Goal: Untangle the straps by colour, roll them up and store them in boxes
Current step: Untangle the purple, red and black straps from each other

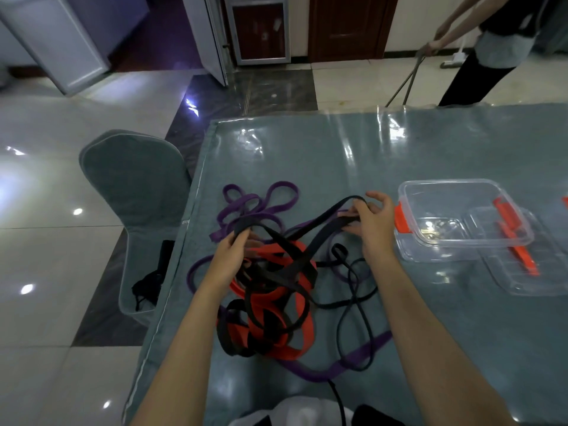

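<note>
- Near the table's [461, 149] left edge, flat purple straps [246, 204] loop and run under a knotted heap of black straps [276, 272] and orange straps [276, 302].
- Left hand [230, 253] grips a raised black strap, fingers curled round it.
- Right hand [373, 219] pinches that band's far end.
- Toward the right edge, clear plastic boxes [461, 216] with orange clips sit open, well apart from the heap.

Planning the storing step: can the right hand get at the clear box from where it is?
Probably yes. The right hand is just left of the clear box, which stands open with bare table between. But its fingers pinch the black strap, so it must let go first.
</note>
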The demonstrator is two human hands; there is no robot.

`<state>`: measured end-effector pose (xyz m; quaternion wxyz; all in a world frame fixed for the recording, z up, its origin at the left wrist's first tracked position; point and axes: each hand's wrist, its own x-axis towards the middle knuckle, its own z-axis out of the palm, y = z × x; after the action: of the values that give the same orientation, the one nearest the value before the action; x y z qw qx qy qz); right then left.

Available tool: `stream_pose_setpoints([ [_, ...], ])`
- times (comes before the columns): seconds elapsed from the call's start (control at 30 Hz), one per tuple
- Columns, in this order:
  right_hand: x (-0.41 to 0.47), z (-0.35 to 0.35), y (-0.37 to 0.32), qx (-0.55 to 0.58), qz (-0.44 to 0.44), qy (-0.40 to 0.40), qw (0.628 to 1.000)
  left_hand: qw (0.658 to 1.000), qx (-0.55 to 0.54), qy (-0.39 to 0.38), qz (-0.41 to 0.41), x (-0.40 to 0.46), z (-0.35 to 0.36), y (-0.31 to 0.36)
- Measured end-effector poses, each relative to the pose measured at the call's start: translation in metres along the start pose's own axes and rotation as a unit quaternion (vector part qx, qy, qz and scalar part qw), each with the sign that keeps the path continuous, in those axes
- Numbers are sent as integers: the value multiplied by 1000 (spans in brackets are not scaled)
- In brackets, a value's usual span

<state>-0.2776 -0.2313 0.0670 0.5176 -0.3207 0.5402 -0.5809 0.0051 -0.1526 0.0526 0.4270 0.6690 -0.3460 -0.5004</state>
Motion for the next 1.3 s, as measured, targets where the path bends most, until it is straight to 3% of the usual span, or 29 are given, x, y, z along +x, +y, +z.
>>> stream_pose_setpoints([
  [0.27,-8,13,-22,150,32,-17,988,997,52,23,-48,-4,-3,-7],
  [0.4,-11,13,-20,157,40,-6,987,989,123,-18,-84,-11,-3,-4],
  [0.53,-6,6,-12,137,34,0,990,985,122,-25,-122,-17,0,0],
  [0.67,4,-9,4,-2,-1,6,1000,982,121,-44,-140,-11,-3,4],
  [0.8,14,-15,29,-154,65,-39,985,988,70,-50,-125,-1,4,6],
  [0.93,10,-21,54,-372,94,-131,914,997,34,-31,-69,10,16,5],
  [1.03,0,-17,57,-493,75,-140,856,998,45,-44,-23,13,20,8],
  [1.13,-11,1,47,-365,-1,-235,901,995,63,-79,18,13,30,16],
  [1.2,-20,14,38,-268,27,-334,903,991,69,-101,54,11,38,24],
  [1.3,-23,25,33,-243,-19,-354,903,988,55,-126,75,8,46,34],
])
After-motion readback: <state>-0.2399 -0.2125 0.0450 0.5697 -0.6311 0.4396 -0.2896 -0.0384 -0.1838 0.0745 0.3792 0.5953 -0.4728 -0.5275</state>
